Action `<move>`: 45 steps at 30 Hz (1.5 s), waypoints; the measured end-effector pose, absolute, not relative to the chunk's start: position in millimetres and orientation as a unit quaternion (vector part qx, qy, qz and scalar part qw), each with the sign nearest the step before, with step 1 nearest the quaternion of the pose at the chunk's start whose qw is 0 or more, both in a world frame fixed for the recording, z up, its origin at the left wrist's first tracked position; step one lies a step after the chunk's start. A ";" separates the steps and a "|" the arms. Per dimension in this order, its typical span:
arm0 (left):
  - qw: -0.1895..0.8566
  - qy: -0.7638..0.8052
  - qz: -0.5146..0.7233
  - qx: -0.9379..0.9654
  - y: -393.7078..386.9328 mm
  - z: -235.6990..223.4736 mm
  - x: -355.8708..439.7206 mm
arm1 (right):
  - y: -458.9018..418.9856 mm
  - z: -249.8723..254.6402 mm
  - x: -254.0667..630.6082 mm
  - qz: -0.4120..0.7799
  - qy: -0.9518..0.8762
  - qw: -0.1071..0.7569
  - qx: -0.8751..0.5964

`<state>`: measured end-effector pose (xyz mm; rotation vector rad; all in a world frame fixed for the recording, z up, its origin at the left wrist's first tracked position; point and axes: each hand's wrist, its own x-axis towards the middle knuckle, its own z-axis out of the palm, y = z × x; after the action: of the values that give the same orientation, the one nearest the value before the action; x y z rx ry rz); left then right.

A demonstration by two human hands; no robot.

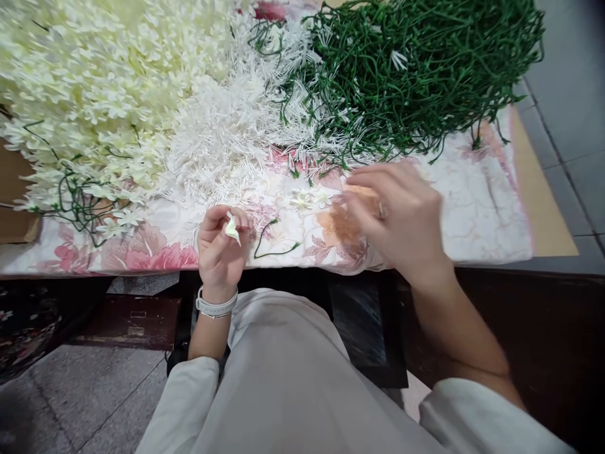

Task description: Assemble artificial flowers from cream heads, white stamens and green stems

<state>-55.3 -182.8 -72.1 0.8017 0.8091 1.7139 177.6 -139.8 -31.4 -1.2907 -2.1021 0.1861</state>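
My left hand (221, 249) is raised at the table's front edge, its thumb and fingers closed on a pale cream artificial flower (231, 228). To the right, my right hand (401, 217) is blurred above the cloth. Its thumb and index fingertips come close together near the front of the white stamen pile, in what looks like a pinch; whatever is between them is too small to make out. Between the hands lie a green plastic stem (276, 253) and a few loose cream blossoms (309, 200).
A large heap of cream flower petals (104, 82) fills the back left. White stamens (222, 139) are piled in the middle, and green plastic stems (416, 82) at the back right. Some assembled stems (80, 195) lie at left, beside a cardboard box (16, 189). A floral cloth (472, 214) covers the table.
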 end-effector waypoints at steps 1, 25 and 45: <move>0.516 0.338 0.720 0.318 -182.6 -72.2 -56.0 | -129.9 -27.6 162.6 0.105 -0.834 0.305 -0.448; 0.568 0.325 0.711 0.257 -184.2 -74.3 -57.9 | -38.7 -23.4 90.6 0.332 -0.806 0.228 -0.433; 0.506 0.443 0.657 0.340 -184.9 -70.7 -48.2 | -121.4 -12.5 117.4 0.577 -0.650 0.349 -0.352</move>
<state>-48.2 -184.9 -70.7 0.8190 1.0694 1.5853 117.4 -121.4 -12.5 -0.9110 -1.6840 1.4944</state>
